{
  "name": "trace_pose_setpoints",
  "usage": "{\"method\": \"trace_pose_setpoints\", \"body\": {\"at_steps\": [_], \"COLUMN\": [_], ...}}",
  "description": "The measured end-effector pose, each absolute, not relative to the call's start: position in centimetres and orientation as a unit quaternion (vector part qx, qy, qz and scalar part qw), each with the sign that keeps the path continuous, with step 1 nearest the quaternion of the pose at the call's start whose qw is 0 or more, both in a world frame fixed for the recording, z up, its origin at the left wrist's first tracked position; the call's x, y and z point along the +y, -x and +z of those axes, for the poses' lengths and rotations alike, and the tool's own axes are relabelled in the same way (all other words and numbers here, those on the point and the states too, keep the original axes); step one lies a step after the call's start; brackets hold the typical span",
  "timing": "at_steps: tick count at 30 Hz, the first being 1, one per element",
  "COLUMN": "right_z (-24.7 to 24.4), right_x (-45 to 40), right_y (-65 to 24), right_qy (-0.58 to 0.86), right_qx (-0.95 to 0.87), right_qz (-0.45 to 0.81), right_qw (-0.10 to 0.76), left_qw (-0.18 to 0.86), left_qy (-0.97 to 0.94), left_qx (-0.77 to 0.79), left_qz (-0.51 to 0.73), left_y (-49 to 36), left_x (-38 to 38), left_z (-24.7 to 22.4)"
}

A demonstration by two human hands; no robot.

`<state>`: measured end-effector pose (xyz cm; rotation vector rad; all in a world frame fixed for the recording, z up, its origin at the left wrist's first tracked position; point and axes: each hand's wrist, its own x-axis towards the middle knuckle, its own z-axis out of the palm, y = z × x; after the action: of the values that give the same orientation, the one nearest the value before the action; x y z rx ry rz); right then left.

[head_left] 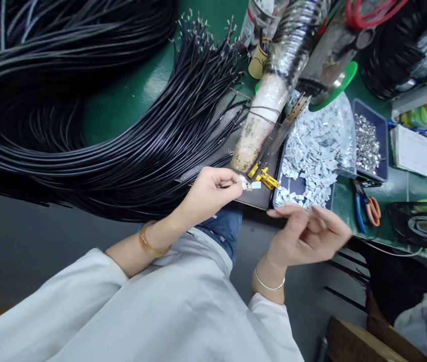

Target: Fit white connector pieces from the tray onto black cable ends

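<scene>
1. Fingertips of my left hand [208, 193] pinch one black cable end with a small pale terminal piece [254, 185] at its tip, held just beside the yellow clamp [265, 177] at the foot of the wrapped press arm [270, 108]
2. My right hand [307, 234] hangs loosely half-open near the tray of pale terminals [311, 161]; whether it holds one I cannot tell
3. Risk, as I judge it: the piece sits only at my fingertips, so a small twist could drop it or feed it crooked; my fingers are close to the clamp
4. The cable end's long axis runs left to right, tip pointing right toward the clamp; the black cable bundle [85, 125] trails away leftward
</scene>
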<state>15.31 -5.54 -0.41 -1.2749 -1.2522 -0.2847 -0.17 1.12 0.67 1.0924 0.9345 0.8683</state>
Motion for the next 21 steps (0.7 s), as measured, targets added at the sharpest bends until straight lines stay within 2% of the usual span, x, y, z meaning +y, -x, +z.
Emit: {"method": "trace_pose_setpoints", "body": {"at_steps": [7,14,21], "right_z": [-0.96,-0.8,-0.85], "right_x": [-5.24,-4.93,-4.89], "right_y": [-14.6,-14.47,-14.44], "right_qy": [0.566,0.559,0.569], "right_qx": [-0.68,-0.681,-0.67], "right_qz": [-0.122,-0.102,-0.093], "right_qw": [0.451,0.462,0.468], "left_qw": [0.723,0.715,0.665], "left_qy": [-0.425,-0.427,-0.478], "left_qx": [0.382,0.384,0.418], "left_qz": [0.388,0.399,0.394], "left_y": [0.1,0.13,-0.08], "left_x": [1.62,1.73,1.32], "left_z": [1.12,1.35,0.73]}}
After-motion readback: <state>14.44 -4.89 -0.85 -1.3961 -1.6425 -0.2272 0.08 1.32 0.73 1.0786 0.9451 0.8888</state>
